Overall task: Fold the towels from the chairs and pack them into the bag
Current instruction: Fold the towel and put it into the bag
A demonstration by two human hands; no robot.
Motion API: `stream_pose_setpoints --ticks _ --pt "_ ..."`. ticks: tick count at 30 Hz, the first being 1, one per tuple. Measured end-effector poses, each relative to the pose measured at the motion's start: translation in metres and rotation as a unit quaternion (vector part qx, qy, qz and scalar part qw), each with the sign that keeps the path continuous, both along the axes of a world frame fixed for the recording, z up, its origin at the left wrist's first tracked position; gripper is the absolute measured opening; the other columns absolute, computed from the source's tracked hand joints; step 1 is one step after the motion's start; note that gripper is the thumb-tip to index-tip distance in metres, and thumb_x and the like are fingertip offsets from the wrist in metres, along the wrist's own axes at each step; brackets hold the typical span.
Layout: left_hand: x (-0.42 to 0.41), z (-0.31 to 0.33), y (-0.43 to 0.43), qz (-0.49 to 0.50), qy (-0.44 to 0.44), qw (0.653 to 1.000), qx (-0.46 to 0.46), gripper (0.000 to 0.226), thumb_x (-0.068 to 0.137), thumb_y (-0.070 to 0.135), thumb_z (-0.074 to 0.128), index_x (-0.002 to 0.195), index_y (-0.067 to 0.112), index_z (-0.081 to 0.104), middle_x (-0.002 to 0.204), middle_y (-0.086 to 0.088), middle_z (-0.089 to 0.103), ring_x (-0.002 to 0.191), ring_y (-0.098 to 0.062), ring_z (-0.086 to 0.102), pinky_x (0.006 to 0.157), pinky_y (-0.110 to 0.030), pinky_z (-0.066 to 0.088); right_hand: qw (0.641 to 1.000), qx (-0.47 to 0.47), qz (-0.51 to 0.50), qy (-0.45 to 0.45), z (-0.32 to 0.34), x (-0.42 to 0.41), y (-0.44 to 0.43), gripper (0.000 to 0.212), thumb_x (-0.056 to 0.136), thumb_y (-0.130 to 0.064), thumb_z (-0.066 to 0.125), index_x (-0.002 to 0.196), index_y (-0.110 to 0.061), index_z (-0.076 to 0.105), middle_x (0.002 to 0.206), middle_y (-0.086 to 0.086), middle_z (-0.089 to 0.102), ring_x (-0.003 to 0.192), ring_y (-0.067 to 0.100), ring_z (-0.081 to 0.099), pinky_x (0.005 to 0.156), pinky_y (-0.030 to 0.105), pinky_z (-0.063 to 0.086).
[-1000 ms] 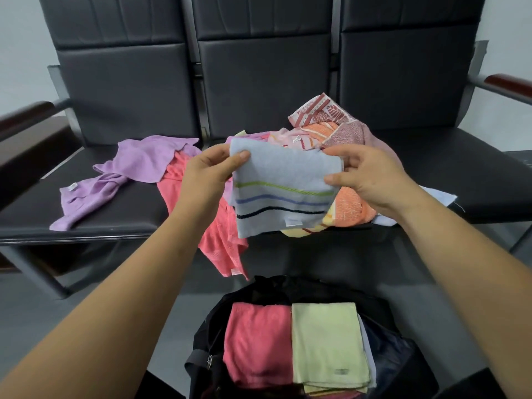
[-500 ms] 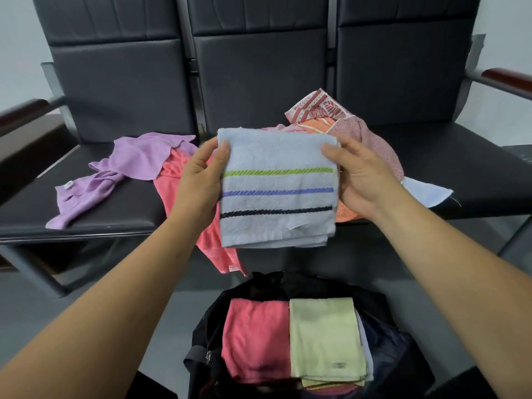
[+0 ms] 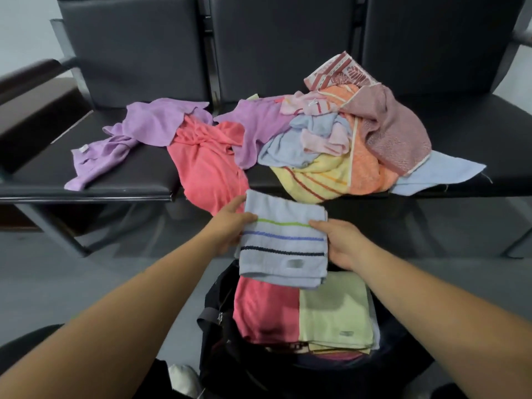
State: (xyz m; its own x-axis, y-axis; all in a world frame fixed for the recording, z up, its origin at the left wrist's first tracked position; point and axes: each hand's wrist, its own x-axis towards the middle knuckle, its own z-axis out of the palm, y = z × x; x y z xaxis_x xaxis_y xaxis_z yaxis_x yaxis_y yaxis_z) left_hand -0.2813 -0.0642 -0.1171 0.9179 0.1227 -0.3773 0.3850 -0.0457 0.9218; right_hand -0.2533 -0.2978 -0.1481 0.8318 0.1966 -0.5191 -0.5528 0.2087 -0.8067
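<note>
Thumbs lie on top of the folded striped towel point(image 3: 283, 240), with the fingers tucked beneath. The left hand point(image 3: 229, 226) pinches its left edge and the right hand point(image 3: 342, 243) its right. The towel hangs over the black bag's point(image 3: 214, 321) far rim, above the packed coral towel point(image 3: 264, 309) and green towel point(image 3: 334, 309). Both forearms reach forward, angled inward. Loose towels point(image 3: 331, 145) are heaped on the chairs point(image 3: 138, 174) beyond.

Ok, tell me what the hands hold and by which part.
A folded blue striped towel: the left hand grips its left edge, the right hand its right edge, above the open bag.
</note>
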Motion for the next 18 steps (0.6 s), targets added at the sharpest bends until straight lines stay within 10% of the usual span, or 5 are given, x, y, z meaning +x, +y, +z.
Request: stream_pose_setpoints --ticks 5,12,18 --pt "-0.027 -0.055 0.008 -0.052 0.084 0.993 0.062 0.051 0.096 0.002 0.055 0.139 0.03 0.049 0.11 -0.008 0.066 0.095 -0.029 0.068 0.088 -0.049 0.059 0.992 -0.087 0.018 0.088 -0.048 -0.026 0.009 0.005 0.097 0.001 0.061 0.095 0.003 0.065 0.077 0.015 0.073 0.061 0.025 0.072 0.047 0.033 0.057" --pt "-0.03 -0.09 0.028 -0.042 0.142 0.969 0.197 0.052 0.097 0.019 0.059 0.146 0.015 0.041 0.114 -0.007 0.064 0.094 -0.025 0.064 0.082 -0.038 0.057 0.96 -0.224 0.101 0.138 -0.078 -0.03 0.025 0.027 0.099 -0.02 0.064 0.115 0.001 0.055 0.113 0.012 0.067 0.1 0.033 0.068 0.073 0.039 0.054" --pt "-0.012 -0.078 0.029 -0.051 0.107 0.948 0.294 0.022 0.096 0.018 0.059 0.115 0.008 0.064 0.112 -0.01 0.064 0.092 -0.024 0.059 0.095 -0.044 0.054 0.937 -0.322 0.095 0.096 -0.067 0.0 0.03 0.011 0.093 -0.02 0.061 0.094 -0.012 0.054 0.081 0.005 0.044 0.077 0.023 0.046 0.063 0.03 0.039"
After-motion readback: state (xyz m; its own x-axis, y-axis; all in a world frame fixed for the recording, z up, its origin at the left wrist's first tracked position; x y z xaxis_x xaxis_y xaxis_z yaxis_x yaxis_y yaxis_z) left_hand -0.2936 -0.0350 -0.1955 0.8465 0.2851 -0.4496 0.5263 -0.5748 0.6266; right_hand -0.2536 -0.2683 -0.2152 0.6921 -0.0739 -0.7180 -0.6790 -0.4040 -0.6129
